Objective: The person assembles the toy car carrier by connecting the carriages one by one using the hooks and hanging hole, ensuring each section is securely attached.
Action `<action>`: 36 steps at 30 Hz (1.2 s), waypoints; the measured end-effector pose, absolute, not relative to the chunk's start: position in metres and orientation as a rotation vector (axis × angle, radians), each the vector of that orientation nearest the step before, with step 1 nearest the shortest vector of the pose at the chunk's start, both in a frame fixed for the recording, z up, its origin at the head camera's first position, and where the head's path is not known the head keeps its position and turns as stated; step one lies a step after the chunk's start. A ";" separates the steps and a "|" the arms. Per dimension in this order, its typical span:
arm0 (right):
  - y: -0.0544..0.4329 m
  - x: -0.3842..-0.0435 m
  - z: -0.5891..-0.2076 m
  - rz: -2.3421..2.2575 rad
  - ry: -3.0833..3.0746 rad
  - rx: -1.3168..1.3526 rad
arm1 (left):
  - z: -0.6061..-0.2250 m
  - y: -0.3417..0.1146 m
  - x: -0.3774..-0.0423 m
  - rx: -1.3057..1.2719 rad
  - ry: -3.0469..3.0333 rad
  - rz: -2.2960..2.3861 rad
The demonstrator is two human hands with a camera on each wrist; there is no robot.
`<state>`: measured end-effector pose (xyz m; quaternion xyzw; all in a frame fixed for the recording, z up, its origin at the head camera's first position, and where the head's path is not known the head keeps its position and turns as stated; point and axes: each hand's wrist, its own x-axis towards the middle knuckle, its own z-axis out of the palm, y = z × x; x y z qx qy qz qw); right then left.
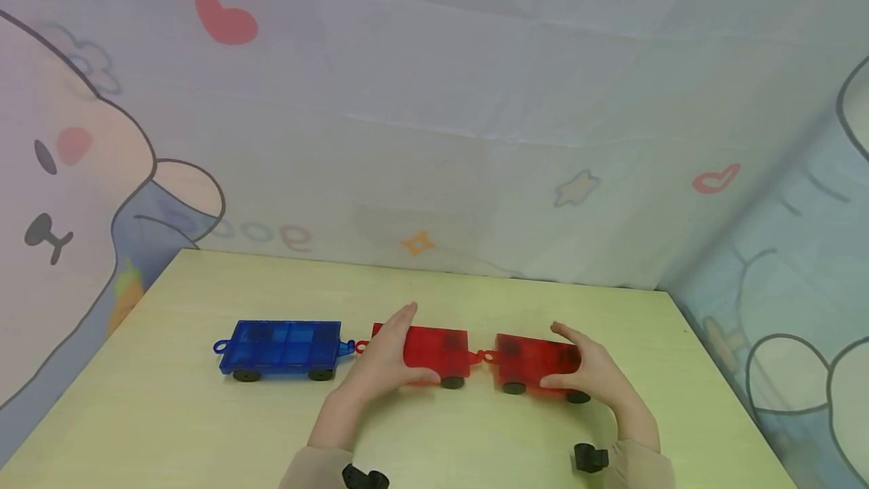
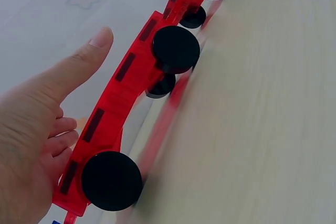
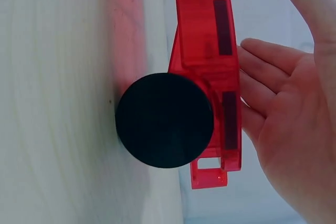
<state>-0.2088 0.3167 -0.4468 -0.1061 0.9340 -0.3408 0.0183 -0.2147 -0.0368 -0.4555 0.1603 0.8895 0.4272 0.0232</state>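
Wagons (image 1: 288, 334) of a toy train stand in a row on the pale tabletop (image 1: 489, 447), and we count 3: the blue wagon (image 1: 288, 357) at the left end, the middle red wagon (image 1: 437, 345), and the right red wagon (image 1: 526, 361). We see the blue hook (image 1: 347, 349) meeting a red ring (image 1: 362, 347), and a similar joint (image 1: 482, 357) between the 2 red wagons, though we cannot tell how firmly either is linked. A blue ring (image 1: 220, 346) sticks out at the row's far left.

Our left hand (image 1: 390, 357) reaches around the middle red wagon, its thumb (image 2: 86, 61) spread well apart from the fingers behind the body. The right hand (image 1: 594, 370) straddles the right red wagon likewise, thumb and fingers apart, palm facing the red side. We read neither as clamped; whether the half-hidden fingertips touch the plastic, we cannot tell.

The left wrist view shows us black wheels (image 2: 111, 181) at the table's surface and dark strips (image 2: 93, 124) set along the translucent edge. Beige sleeves (image 1: 638, 466) end near the wrists, and behind the table hangs a printed cloth (image 1: 462, 96) with hearts and a star.
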 end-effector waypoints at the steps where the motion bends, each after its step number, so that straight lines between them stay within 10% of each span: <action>1: 0.317 -0.209 -0.447 -1.055 2.888 -0.324 | -0.456 -0.037 -0.215 0.501 2.761 1.304; 36: 0.318 -0.209 -0.449 -1.018 2.807 -0.356 | -0.460 -0.034 -0.217 0.552 2.882 1.047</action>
